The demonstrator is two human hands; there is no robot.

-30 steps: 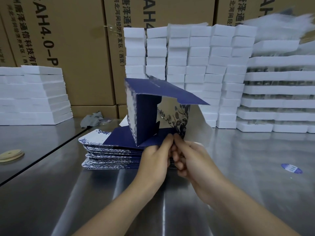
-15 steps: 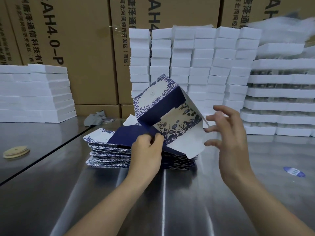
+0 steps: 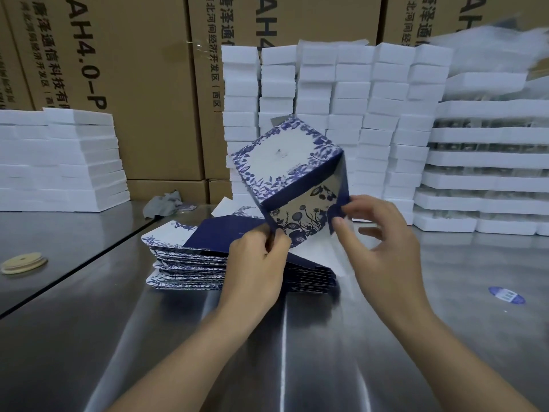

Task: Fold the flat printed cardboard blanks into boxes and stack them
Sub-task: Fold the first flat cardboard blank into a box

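Note:
A half-formed box (image 3: 285, 165) with a white top panel, blue floral border and dark blue sides tilts in the air above the pile of flat blanks (image 3: 193, 263). My left hand (image 3: 258, 263) pinches its lower front corner. My right hand (image 3: 377, 242) pinches a dark blue side flap at the box's right edge between thumb and forefinger, the other fingers spread. A beige panel with dark flower prints shows between the two hands. The pile of flat blue-and-white blanks lies on the steel table, partly hidden behind my left hand.
The steel table (image 3: 297, 352) stretches toward me. White foam blocks (image 3: 335, 93) are stacked behind the box, more foam slabs (image 3: 59, 159) at left and trays (image 3: 490, 173) at right. Brown cartons (image 3: 142, 84) line the back. A tape roll (image 3: 23, 263) lies left, a blue sticker (image 3: 506, 294) right.
The blank has been opened from a loose folded shape into a squared box form. My right hand, which had let go and lifted away, has come back and taken the right side flap.

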